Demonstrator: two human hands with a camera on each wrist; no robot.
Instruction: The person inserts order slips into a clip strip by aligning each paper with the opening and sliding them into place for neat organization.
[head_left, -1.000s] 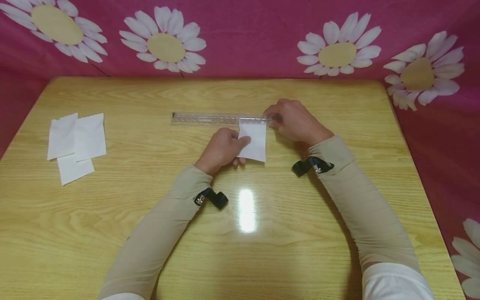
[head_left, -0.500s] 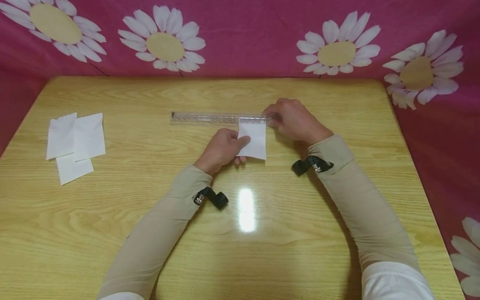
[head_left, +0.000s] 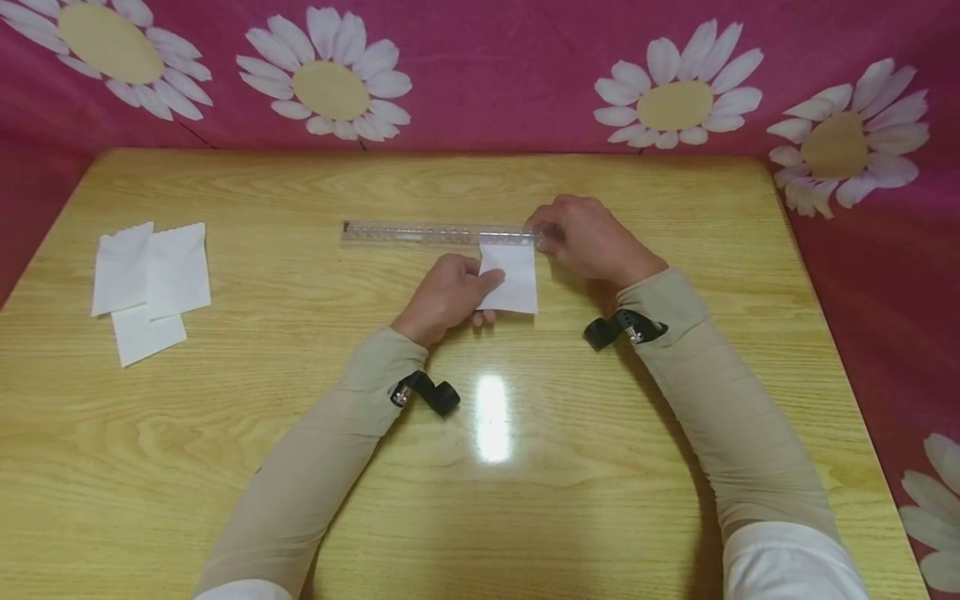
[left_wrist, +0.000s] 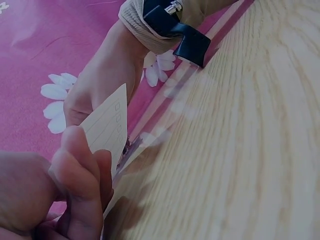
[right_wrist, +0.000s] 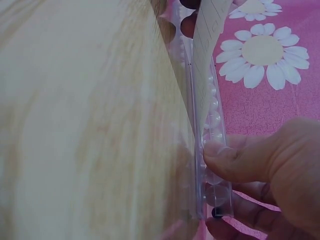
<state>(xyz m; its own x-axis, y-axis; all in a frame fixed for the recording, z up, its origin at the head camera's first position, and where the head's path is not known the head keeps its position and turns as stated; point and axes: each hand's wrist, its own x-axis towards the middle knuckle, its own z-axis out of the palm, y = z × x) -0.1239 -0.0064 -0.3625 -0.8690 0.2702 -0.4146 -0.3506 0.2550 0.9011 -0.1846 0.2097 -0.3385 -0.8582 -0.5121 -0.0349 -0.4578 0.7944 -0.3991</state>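
Note:
My left hand (head_left: pixel 448 292) pinches a small white sheet of paper (head_left: pixel 517 273), thumb on top and fingers underneath. The sheet's far edge meets a clear plastic ruler (head_left: pixel 412 234) that lies crosswise on the table. At the ruler's right end, my right hand (head_left: pixel 591 237) grips it between thumb and fingers. In the right wrist view, round shapes run along the ruler (right_wrist: pixel 217 195), and the paper (right_wrist: pixel 206 55) stands tilted against it. Printed lines and small boxes show on the paper's underside (left_wrist: pixel 110 122) in the left wrist view.
Three white paper pieces (head_left: pixel 153 283) overlap at the table's left. The wood-grain table (head_left: pixel 315 483) ends at a pink cloth (head_left: pixel 502 75) with daisies behind it. A black strap (head_left: pixel 435 394) hangs from each wrist.
My left hand and the paper have shifted slightly right, and the paper's near edge sits a little higher in the view. The right hand keeps its grip on the ruler.

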